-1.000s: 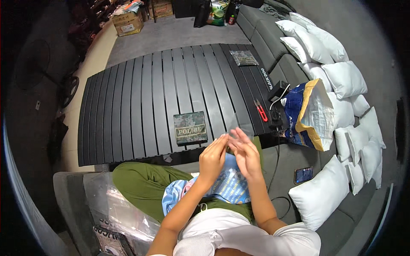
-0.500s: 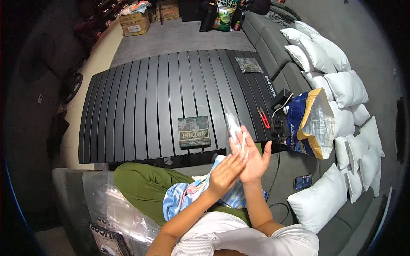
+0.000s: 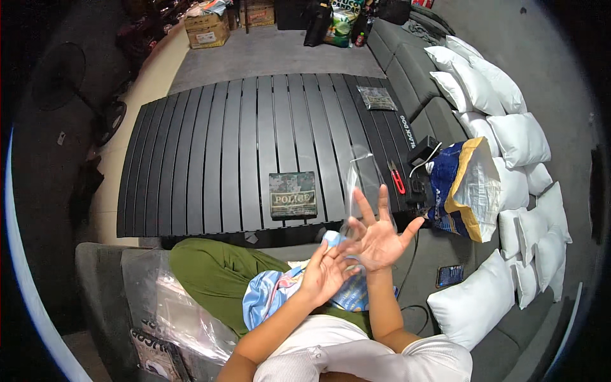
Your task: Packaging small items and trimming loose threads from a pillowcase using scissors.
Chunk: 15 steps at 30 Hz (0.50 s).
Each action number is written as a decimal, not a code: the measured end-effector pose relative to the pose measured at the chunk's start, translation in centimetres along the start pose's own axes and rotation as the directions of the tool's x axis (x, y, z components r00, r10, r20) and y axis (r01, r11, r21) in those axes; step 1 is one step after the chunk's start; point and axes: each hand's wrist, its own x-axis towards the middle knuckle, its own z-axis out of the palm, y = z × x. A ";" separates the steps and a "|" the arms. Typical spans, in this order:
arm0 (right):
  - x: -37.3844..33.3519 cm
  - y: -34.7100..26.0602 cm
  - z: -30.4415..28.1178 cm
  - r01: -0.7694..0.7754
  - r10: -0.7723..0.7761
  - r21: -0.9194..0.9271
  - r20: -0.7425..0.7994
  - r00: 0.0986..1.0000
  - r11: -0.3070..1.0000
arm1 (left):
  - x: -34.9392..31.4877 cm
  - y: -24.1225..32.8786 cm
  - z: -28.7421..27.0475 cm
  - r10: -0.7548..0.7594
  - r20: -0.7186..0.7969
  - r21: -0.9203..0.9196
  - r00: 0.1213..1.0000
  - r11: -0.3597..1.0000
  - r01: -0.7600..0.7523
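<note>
A clear plastic bag (image 3: 363,169) stands up over the black slatted table's near edge. My right hand (image 3: 380,242) has its palm up and fingers spread, with the thin film around or against the fingers; whether they are inside it I cannot tell. My left hand (image 3: 326,270) is beside it, its fingers bent and closed at the bag's lower edge. Just beyond both hands, a camouflage-patterned folded pouch (image 3: 293,195) lies on the table (image 3: 210,159). Light-blue patterned cloth (image 3: 264,296) rests on my lap under the left forearm.
Red-handled thread snips (image 3: 397,179) and a black power adapter (image 3: 422,151) lie at the table's right. Further back is a packed clear pouch (image 3: 377,99). A blue-and-yellow sack (image 3: 468,191), a phone (image 3: 450,275) and several white pillows (image 3: 477,299) occupy the sofa on the right.
My hands, which were pressed together on the bag, have moved apart. The right fingers have spread, the left hand has turned and drawn down, and the bag has opened wider.
</note>
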 end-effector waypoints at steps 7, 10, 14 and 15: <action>-1.0 -0.9 -1.0 -0.084 0.084 0.065 0.004 0.996 0.994 | 0.7 2.9 2.2 -0.022 0.166 -0.107 0.986 0.993 0.040; -1.1 -0.7 -1.1 -0.133 0.133 0.030 0.017 0.991 0.991 | 0.6 4.2 1.6 0.145 0.109 -0.024 0.983 0.989 -0.143; -1.3 -0.9 -1.0 -0.192 0.192 -0.173 -0.019 0.981 0.966 | 0.0 6.2 3.0 0.484 -0.050 0.316 0.874 0.837 -0.446; -1.2 -0.9 -1.1 -0.191 0.190 -0.172 -0.020 0.981 0.966 | -0.3 6.7 3.4 0.562 -0.095 0.468 0.822 0.754 -0.461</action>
